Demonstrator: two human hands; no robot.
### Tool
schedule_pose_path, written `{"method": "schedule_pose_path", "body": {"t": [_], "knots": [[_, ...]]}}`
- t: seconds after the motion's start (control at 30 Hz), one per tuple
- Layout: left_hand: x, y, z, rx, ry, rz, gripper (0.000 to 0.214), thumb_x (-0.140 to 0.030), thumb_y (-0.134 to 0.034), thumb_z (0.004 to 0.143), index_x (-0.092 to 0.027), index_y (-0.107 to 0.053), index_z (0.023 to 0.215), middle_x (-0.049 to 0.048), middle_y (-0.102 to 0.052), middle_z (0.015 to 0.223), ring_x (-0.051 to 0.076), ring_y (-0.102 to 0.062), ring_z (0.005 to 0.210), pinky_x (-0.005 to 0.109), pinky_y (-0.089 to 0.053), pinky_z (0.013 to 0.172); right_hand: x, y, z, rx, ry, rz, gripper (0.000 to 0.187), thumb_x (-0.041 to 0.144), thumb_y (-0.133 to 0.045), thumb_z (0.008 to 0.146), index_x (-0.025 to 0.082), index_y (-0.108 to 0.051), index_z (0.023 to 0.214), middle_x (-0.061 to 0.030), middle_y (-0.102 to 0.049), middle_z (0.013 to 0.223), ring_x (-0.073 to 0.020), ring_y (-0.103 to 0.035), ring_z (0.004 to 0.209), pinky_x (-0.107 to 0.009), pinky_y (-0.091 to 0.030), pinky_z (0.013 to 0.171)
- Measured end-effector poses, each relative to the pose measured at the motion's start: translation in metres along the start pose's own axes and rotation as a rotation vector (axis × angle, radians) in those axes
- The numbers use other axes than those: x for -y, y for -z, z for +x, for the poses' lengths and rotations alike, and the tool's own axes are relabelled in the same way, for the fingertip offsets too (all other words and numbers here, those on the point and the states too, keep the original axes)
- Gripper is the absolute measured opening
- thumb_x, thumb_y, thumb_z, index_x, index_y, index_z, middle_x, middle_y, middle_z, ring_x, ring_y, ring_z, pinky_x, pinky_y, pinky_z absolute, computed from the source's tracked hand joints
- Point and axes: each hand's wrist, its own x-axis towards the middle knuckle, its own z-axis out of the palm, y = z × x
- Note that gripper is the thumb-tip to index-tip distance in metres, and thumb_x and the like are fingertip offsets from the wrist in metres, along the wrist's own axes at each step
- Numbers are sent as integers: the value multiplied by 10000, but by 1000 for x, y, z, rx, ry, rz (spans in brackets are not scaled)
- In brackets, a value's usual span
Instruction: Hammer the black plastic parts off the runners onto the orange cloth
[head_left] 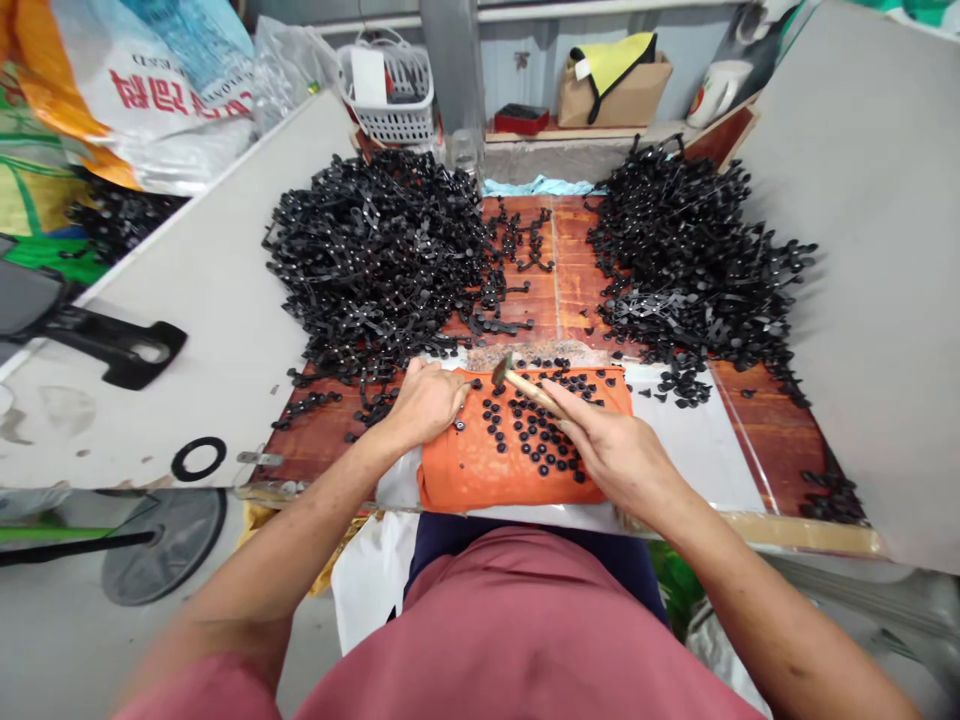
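Observation:
My right hand (619, 445) is wrapped round the wooden handle of a small hammer (529, 390), its dark metal head over the orange cloth (480, 480). At the cloth's left edge my left hand (427, 402) is closed, fingertips down. A small black plastic part (460, 425) shows by its thumb, and another dark end pokes out near the fingertips. Much of what lies under these fingers is hidden. Several small round black caps (544, 450) lie scattered on the cloth between my hands, some of them below the hammer's handle.
A big heap of black plastic strips (375, 260) rises at the left, and a second black heap (697, 260) at the right. Slanted grey boards (862, 280) flank the reddish wooden tabletop (574, 290). At the back stand a white basket (390, 95), a red box (521, 120) and a mug (718, 92).

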Motion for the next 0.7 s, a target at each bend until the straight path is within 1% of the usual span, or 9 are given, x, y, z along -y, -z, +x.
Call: {"method": "schedule_pose_path", "body": {"t": [0.1,0.23,0.37,0.4,0.5,0.53,0.57,0.63,0.7], "knots": [[0,-2,-1,8,-9,-37,456,-281,-315,1048,-189,-650,752,93,-754,854,251,-579,841,441,-303,860,8,-8,24,-24,66,-76,571,263,-430,1068,339,-359,1630,-57,-785,1128,-190,-735,854,-278,-546,756],[0,-2,-2,13,23,-52,473,-317,-325,1047,-182,-652,734,110,-743,835,259,-582,853,436,-310,859,11,-19,41,142,63,-261,632,232,-423,1061,403,-265,1649,-20,-787,926,-175,-692,684,-257,-483,652],[0,-1,-1,28,42,-74,470,-319,-323,1044,-186,-664,748,109,-749,849,261,-584,870,439,-312,861,18,-16,41,126,41,-281,605,262,-369,1085,362,-234,1666,-67,-780,1094,-200,-720,816,-267,-472,671],[0,-1,-1,32,44,-73,470,-322,-323,1043,-187,-665,751,110,-752,855,263,-585,875,442,-313,862,21,-15,42,155,20,-303,603,268,-368,1085,359,-236,1666,-71,-783,1070,-207,-722,809,-271,-467,660],[-4,-4,-2,46,69,-59,483,-335,-312,1042,-182,-666,751,122,-763,880,275,-597,896,452,-318,870,28,-13,47,303,-30,-383,587,287,-381,1081,376,-279,1653,-54,-785,876,-215,-712,701,-272,-435,607],[-6,-6,-2,50,79,-60,487,-336,-307,1043,-179,-666,753,126,-766,889,276,-601,899,454,-321,871,29,-12,49,328,-37,-389,579,297,-386,1082,381,-295,1647,-49,-781,834,-215,-708,679,-270,-429,600],[-7,-6,-2,54,83,-67,488,-336,-303,1043,-178,-667,759,126,-768,896,276,-604,899,453,-325,872,28,-11,50,329,-37,-373,573,304,-393,1082,384,-306,1643,-45,-781,823,-214,-709,676,-268,-432,604],[-3,-2,-1,76,63,-86,487,-345,-304,1044,-183,-672,770,118,-770,902,270,-611,893,444,-335,871,23,-8,50,275,-34,-283,564,310,-412,1078,383,-336,1632,-45,-796,875,-213,-723,716,-269,-464,642],[12,14,3,78,35,-98,484,-366,-312,1043,-187,-680,785,113,-766,910,271,-615,902,441,-348,882,13,-1,42,167,-49,-140,548,323,-423,1073,371,-380,1617,-47,-806,970,-213,-740,787,-280,-506,701]]}}
